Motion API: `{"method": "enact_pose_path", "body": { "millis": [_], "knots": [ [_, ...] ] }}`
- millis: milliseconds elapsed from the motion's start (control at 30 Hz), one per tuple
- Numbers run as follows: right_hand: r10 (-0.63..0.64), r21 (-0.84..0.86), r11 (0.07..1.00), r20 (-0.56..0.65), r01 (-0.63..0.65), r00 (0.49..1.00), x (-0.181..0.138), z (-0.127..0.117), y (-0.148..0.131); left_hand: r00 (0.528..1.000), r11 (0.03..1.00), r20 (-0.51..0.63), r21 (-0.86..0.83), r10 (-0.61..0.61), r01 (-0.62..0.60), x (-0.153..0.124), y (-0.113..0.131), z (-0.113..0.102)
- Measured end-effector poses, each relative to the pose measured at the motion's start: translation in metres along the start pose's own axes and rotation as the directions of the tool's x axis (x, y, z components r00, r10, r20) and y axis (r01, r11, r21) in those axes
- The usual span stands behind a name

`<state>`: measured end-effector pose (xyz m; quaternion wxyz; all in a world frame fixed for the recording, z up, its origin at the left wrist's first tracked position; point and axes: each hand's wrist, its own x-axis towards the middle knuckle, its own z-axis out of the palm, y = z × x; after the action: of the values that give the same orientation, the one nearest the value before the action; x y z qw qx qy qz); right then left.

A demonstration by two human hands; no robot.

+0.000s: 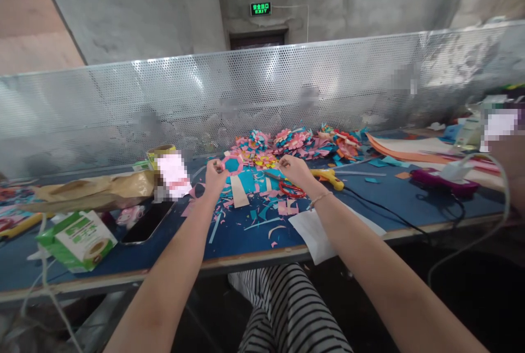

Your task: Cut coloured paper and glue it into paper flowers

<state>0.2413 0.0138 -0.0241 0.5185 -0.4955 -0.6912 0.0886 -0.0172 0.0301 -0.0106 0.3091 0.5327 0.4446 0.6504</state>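
Observation:
My left hand pinches the edge of a pink ring-shaped piece, with blue showing in its middle. Above the scraps to the right, my right hand is closed, thumb and fingertips together; whatever is between them is too small to make out. Red-handled scissors lie just below it, partly covered by the hand. A yellow glue gun with a black cord rests right of that wrist. Beneath my hands are a cream strip and many pink and blue scraps.
Piles of colourful flower-like pieces stand at the back against a perforated metal screen. Leftward are a phone, a green-white carton and brown wrapping. A purple power strip and coloured sheets lie right; white paper overhangs the front edge.

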Motion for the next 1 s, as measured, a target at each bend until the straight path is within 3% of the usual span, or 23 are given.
{"method": "enact_pose_path", "body": {
  "millis": [167,400,633,733,1000],
  "knots": [
    [-0.051,0.03,0.998,0.049,0.05,0.997,-0.001,-0.001,-0.001,0.987,0.959,0.035,0.236,0.155,-0.159,0.001,-0.003,0.002],
    [-0.058,0.219,0.975,0.038,0.048,0.998,-0.002,0.007,-0.008,0.961,0.934,0.182,0.256,0.207,-0.25,-0.008,0.008,0.005],
    [-0.023,0.135,0.991,-0.013,0.024,1.0,-0.002,0.006,-0.014,0.882,0.799,0.349,0.402,0.318,-0.447,-0.016,0.014,0.014],
    [-0.012,0.108,0.994,0.001,0.012,1.0,-0.002,0.006,-0.013,0.87,0.806,0.393,0.386,0.297,-0.449,-0.017,0.013,0.015],
    [0.039,0.166,0.985,0.033,-0.044,0.999,-0.001,0.016,-0.012,0.924,0.948,0.339,0.194,0.177,-0.252,-0.016,0.009,0.019]
  ]
}}
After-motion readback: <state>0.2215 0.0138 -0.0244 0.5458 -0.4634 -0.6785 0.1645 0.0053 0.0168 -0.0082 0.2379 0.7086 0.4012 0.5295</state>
